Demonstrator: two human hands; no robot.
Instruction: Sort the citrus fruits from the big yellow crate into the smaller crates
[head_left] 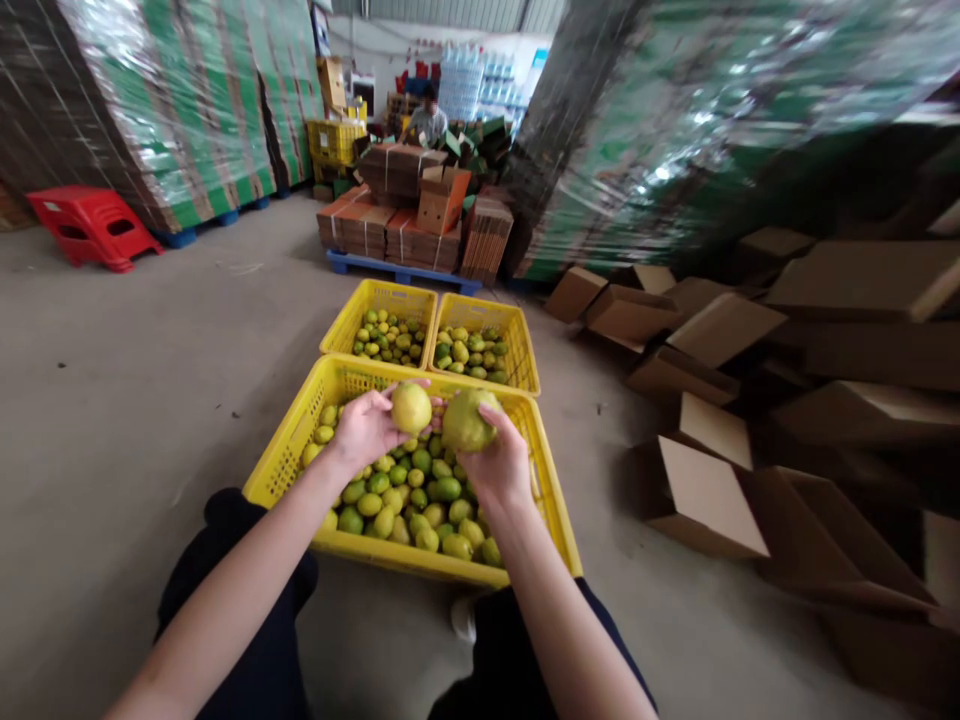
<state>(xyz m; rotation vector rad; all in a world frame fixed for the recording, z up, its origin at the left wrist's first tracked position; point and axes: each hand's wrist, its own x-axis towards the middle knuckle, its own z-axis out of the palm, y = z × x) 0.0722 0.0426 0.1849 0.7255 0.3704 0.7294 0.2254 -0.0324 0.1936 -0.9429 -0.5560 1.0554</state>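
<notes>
My left hand (369,432) is closed round a yellow lemon (411,408). In my right hand (501,458) is a larger, greener lemon (466,420), gripped between thumb and fingers. Both fruits are held close side by side above a big yellow crate (259,482). Inside that crate lie many green and yellow lemons (390,500), partly hidden by my hands and forearms. Just beyond it stand a smaller-looking yellow crate (330,335) on the left and another yellow crate (531,360) on the right, each with lemons in it.
Open cardboard boxes (709,490) are heaped on the right. A blue pallet (401,272) carries bundled flat cartons (356,222) ahead. A red stool (97,225) stands at left. Tall wrapped stacks (202,110) rise on both sides. Far back is another person (429,120).
</notes>
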